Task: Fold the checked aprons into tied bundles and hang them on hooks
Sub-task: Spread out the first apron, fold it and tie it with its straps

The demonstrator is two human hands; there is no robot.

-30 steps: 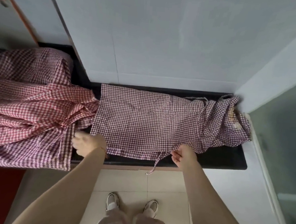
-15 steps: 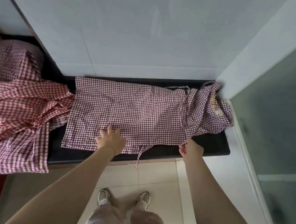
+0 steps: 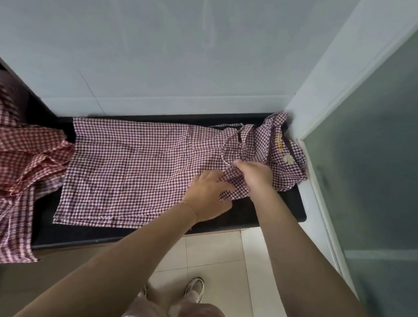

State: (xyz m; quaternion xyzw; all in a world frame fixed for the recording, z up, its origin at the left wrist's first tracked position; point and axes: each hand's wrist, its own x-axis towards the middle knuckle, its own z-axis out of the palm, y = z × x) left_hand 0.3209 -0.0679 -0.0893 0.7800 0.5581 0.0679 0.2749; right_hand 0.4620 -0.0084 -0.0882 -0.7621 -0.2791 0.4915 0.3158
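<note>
At the centre of the frame, on the black desk (image 3: 260, 219), the checked apron (image 3: 130, 171) is lying half folded into a long flat band, and the left hand (image 3: 208, 199) is pressing on it with flat, nearly straight fingers while the right hand (image 3: 253, 174) is pinching the crumpled bib end at the right of the frame. I am judging that the folding step is going on, and the next move is asking to bring this loose end over the band without shifting it. Another pile of checked aprons (image 3: 10, 164) is lying at the left edge, rumpled and hanging over the desk.
</note>
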